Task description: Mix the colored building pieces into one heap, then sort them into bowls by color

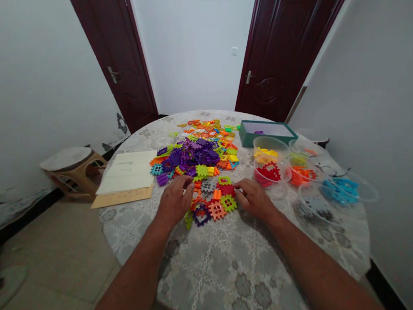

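Note:
Small plastic building pieces lie in a loose pile between my two hands on the table. My left hand (177, 198) is at the pile's left side, thumb and bent fingers apart, fingertips at the pieces' edge. Opposite it, my right hand (256, 198) has its fingertips against or just beside a red piece (227, 190); its fingers are partly curled, and I see nothing held. Between them lie a grey square piece (208, 186), an orange window piece (217, 210), a purple frame piece (201, 215) and a lime-green window piece (228, 202).
A larger heap of purple pieces (195, 153) sits behind, with orange ones (204, 126) farther back. Clear tubs hold red (267, 171), orange (301, 174), blue (340, 190) and grey pieces (317, 208). A green box (247, 136), paper (126, 171) and a stool (72, 169) flank them.

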`<action>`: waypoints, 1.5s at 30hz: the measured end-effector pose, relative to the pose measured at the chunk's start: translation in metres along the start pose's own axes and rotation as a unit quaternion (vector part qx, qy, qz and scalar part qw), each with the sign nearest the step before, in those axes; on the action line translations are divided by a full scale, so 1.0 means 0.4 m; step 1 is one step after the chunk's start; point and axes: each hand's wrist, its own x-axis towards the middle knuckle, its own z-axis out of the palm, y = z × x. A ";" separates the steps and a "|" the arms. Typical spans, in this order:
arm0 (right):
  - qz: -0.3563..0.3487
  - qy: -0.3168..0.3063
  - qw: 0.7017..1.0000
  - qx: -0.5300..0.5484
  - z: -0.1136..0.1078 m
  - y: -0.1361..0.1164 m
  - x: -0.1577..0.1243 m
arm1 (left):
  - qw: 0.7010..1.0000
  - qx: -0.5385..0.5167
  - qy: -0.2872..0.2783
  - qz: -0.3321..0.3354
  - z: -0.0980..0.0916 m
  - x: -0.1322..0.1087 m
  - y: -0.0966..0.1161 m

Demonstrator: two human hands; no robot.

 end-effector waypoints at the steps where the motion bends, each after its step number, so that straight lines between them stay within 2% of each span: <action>1: -0.010 -0.020 1.000 0.009 -0.008 -0.006 -0.002 | 1.000 0.009 -0.014 0.018 0.001 -0.018 0.001; 7: -0.041 -0.137 0.990 0.011 -0.025 -0.055 -0.020 | 0.994 0.069 -0.050 0.071 0.036 -0.151 0.003; 11: -0.036 -0.131 0.990 0.035 -0.017 -0.048 -0.016 | 0.991 0.098 -0.067 0.068 0.056 -0.168 0.023; 14: -0.015 -0.098 0.993 0.065 -0.012 -0.022 -0.004 | 0.988 0.117 -0.078 0.067 0.065 -0.148 0.038; 17: 0.046 -0.065 0.992 0.102 -0.012 0.006 0.007 | 0.985 0.129 -0.083 0.083 0.066 -0.121 0.049; 22: 0.097 -0.026 0.987 0.129 -0.012 0.040 0.012 | 0.977 0.152 -0.090 0.123 0.071 -0.037 0.081; 27: 0.111 -0.001 0.987 0.118 -0.002 0.051 0.013 | 0.957 0.223 -0.135 0.127 0.147 0.073 0.113; 31: 0.109 0.004 0.986 0.125 0.004 0.060 0.016 | 0.950 0.247 -0.148 0.125 0.221 0.128 0.112; 33: 0.107 0.001 0.986 0.125 0.005 0.064 0.019 | 0.948 0.251 -0.153 0.123 0.241 0.138 0.105; 36: 0.111 0.003 0.986 0.122 0.006 0.066 0.022 | 0.947 0.251 -0.155 0.123 0.245 0.135 0.096; 42: 0.121 -0.002 0.987 0.108 0.007 0.062 0.029 | 0.950 0.233 -0.159 0.137 0.208 0.101 0.093; 45: 0.117 -0.003 0.988 0.103 0.006 0.060 0.030 | 0.959 0.186 -0.158 0.141 0.194 0.091 0.095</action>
